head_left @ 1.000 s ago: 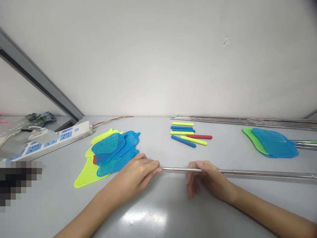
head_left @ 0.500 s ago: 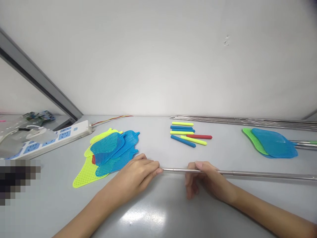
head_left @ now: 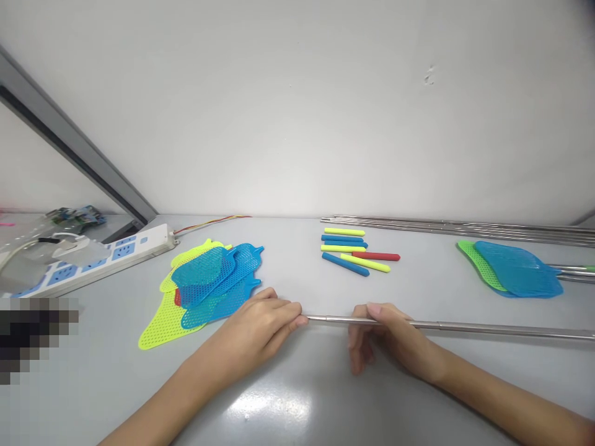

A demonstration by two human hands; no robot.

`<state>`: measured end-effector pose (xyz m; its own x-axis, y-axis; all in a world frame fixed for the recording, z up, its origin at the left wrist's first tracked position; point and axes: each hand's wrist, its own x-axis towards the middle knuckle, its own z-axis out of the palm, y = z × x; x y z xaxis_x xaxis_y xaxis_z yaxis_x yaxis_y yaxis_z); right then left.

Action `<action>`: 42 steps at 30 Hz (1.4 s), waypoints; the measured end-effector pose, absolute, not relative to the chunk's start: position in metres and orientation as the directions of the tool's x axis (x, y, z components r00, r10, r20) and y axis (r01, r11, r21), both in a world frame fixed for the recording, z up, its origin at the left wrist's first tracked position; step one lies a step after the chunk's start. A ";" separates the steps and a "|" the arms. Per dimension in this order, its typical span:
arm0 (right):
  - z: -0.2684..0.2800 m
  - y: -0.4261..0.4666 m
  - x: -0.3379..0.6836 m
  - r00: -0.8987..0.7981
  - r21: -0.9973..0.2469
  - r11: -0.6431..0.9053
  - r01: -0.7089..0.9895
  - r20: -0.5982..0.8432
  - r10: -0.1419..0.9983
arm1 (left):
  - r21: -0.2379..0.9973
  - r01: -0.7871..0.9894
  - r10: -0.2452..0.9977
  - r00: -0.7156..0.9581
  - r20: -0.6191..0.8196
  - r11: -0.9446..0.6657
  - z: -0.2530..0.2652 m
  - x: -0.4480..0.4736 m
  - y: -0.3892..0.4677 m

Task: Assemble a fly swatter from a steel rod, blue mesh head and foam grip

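Observation:
A thin telescopic metal rod (head_left: pixel 474 327) stretches from the middle of the table out past the right edge of view. My left hand (head_left: pixel 269 322) pinches its narrow left end between thumb and fingers. Farther right, my right hand (head_left: pixel 385 331) is closed around the rod, thumb on top and the lower fingers curled loosely beneath. Just beyond my left hand lies a pile of perforated fly swatter heads (head_left: pixel 214 282) in blue and yellow-green, with a bit of red between them. Several coloured plastic handle sleeves (head_left: pixel 356 249) in yellow, blue and red lie behind my hands.
A bundle of metal rods (head_left: pixel 446 228) runs along the wall at the back right. Blue and green swatter heads (head_left: pixel 518 269) with rods lie at the right. A white power strip (head_left: pixel 106 257) with cables and a clear plastic bag (head_left: pixel 28 260) occupy the left.
Everything in view has shifted very slightly, as if the camera moved a little. Both hands keep the same hold on the rod.

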<state>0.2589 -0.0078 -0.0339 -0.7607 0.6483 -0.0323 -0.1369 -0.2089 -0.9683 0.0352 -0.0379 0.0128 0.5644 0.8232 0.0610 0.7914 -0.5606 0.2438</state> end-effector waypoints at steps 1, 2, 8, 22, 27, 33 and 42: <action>-0.034 -0.008 0.259 -0.761 -0.968 -0.208 -0.139 -0.030 0.648 | 0.243 0.792 0.824 0.563 0.061 -0.560 0.013 0.036 -0.038; -0.034 -0.008 0.259 -0.761 -0.968 -0.208 -0.140 -0.030 0.648 | 0.242 0.794 0.825 0.562 0.059 -0.558 0.013 0.036 -0.037; -0.035 -0.007 0.259 -0.767 -0.970 -0.210 -0.124 -0.041 0.640 | 0.253 0.799 0.831 0.554 0.045 -0.546 0.012 0.036 -0.038; -0.032 -0.009 0.258 -0.770 -0.968 -0.220 -0.117 -0.051 0.636 | 0.267 0.793 0.832 0.551 0.070 -0.548 0.011 0.036 -0.039; -0.031 -0.009 0.258 -0.771 -0.972 -0.218 -0.090 -0.071 0.633 | 0.256 0.796 0.830 0.556 0.049 -0.549 0.012 0.036 -0.040; -0.031 -0.008 0.259 -0.789 -0.971 -0.227 -0.076 -0.080 0.609 | 0.252 0.803 0.834 0.551 0.028 -0.540 0.011 0.036 -0.039; -0.026 -0.008 0.256 -0.808 -0.938 -0.325 -0.118 -0.100 0.581 | 0.254 0.811 0.844 0.534 0.050 -0.527 0.010 0.033 -0.041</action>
